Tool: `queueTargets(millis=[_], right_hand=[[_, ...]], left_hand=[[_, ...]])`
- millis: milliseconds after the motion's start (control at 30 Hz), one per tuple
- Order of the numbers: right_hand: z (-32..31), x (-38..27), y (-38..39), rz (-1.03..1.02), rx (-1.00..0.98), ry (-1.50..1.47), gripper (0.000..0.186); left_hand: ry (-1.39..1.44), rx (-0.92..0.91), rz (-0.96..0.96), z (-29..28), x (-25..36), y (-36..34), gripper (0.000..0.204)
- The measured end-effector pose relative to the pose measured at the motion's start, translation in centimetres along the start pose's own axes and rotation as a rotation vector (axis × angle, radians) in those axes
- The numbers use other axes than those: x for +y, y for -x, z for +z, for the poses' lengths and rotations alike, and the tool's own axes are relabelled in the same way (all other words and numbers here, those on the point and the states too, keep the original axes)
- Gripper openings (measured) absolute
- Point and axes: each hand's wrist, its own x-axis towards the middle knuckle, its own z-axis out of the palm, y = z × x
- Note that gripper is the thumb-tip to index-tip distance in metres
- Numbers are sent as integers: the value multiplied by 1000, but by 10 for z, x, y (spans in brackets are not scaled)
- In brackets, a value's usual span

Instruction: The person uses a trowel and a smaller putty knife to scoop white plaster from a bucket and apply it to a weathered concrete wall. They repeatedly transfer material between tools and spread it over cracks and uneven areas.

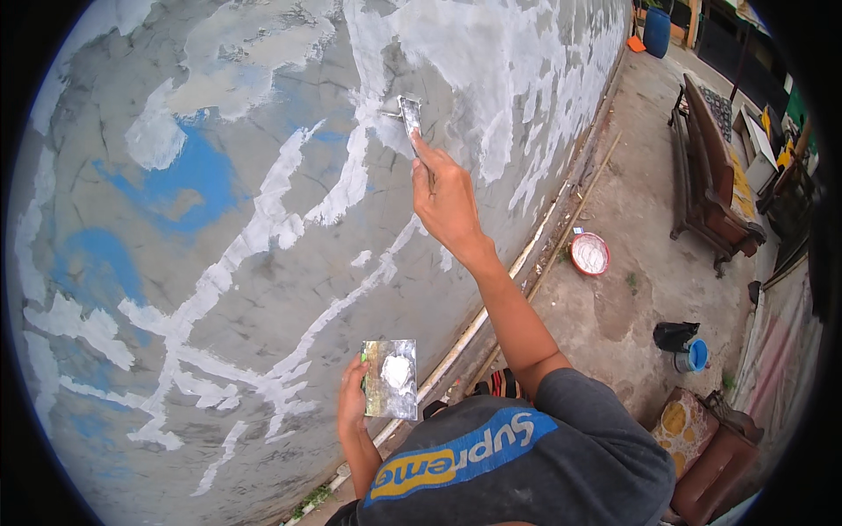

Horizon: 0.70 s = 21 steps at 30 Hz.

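Note:
My right hand (445,200) is closed round the handle of a putty knife (410,123). Its blade meets the grey wall (246,324) high up, where white putty (379,151) is spread. Lower down, in front of my shirt, my left hand (352,399) grips a flat, square metal plate (400,408) by its left edge. On that plate sits a dollop of white putty (396,372). Irregular white streaks run across the wall, along with blue paint patches (197,180).
On the concrete ground to the right stands a red-rimmed tub of white putty (589,254). Farther right are a wooden bench (709,167), a blue bucket (695,355) beside a black bag (674,337), and a cushioned chair (715,456). A blue barrel (656,33) stands far off.

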Motion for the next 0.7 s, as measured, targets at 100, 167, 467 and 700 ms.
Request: queueTargets(millis=[100, 167, 467, 700], right_hand=[[-11, -7, 12, 1, -121, -66, 39], [-27, -12, 16, 22, -165, -82, 38], [-21, -10, -7, -84, -78, 34, 36], [-45, 0, 21, -32, -89, -12, 37]], left_hand=[[12, 21, -17, -1, -2, 1, 54], [0, 7, 8, -8, -9, -6, 54], [20, -31, -3, -9, -15, -16, 47], [14, 25, -12, -25, -34, -19, 47]])
